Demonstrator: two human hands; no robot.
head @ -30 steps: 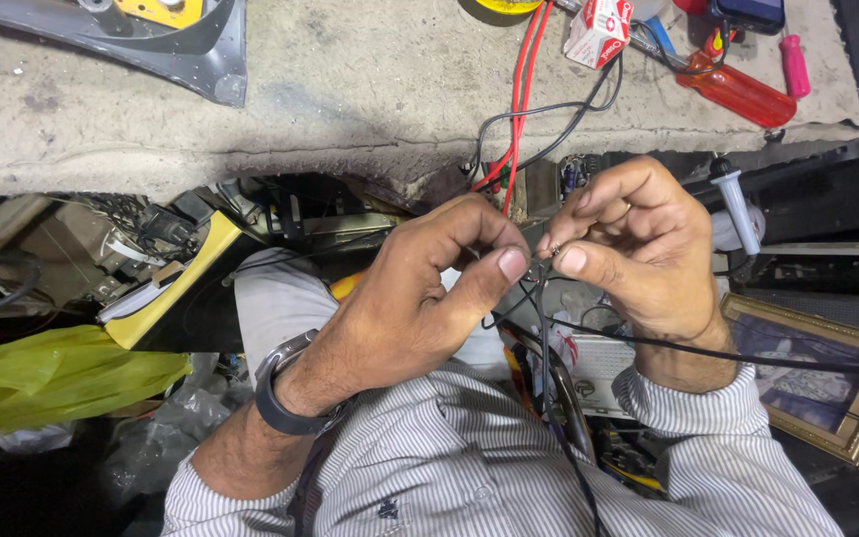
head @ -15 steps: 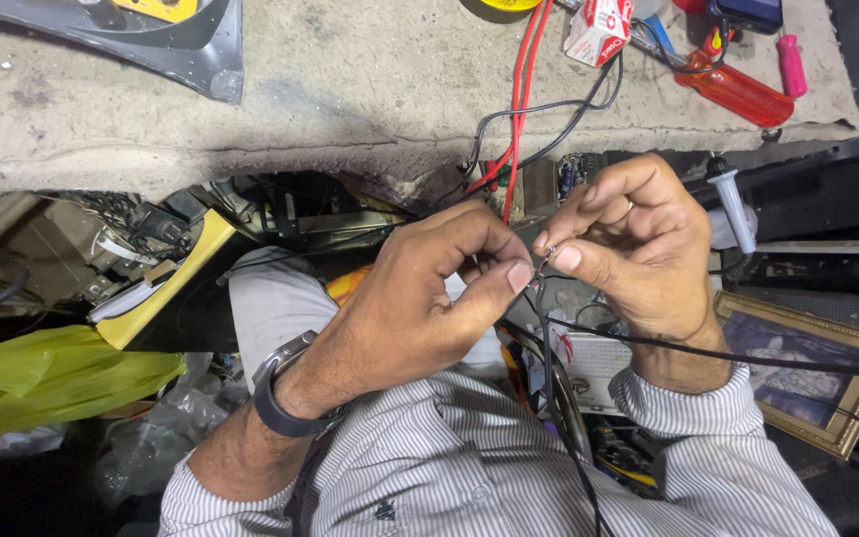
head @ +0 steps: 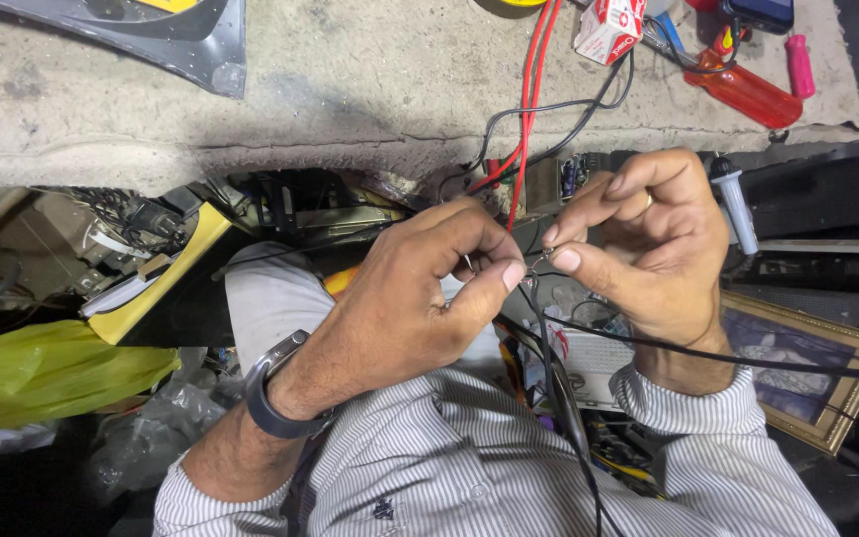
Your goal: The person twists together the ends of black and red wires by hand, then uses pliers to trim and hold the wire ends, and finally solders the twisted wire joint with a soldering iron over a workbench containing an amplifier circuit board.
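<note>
A: Start nearest the camera. What are the hands doing?

B: Above the striped sleeves, the left hand (head: 405, 298) and right hand (head: 648, 244) meet, fingertips almost touching. Each pinches an end of the thin black wire (head: 549, 333), thumb against forefinger, closed tight on it. The bare tips between the pinches are too small to make out.

A: Where does that wire run?

B: From the pinch it drops down between the forearms, with another strand going off right under the right wrist.

A: How would it handle?

B: Light and limp, I'd judge; it bends wherever it's led. The stripped end looks fine and easily frayed, so hold on the insulation just behind the tip, as both hands do.

A: Beyond the wire?

B: Just past it sits a small circuit board (head: 559, 179) at the edge of the concrete slab (head: 350, 89), with red leads (head: 534, 70) running up from there. Farther right of the wire lies a red screwdriver (head: 748, 91). Left of it, a yellow plastic bag (head: 42, 373).
</note>
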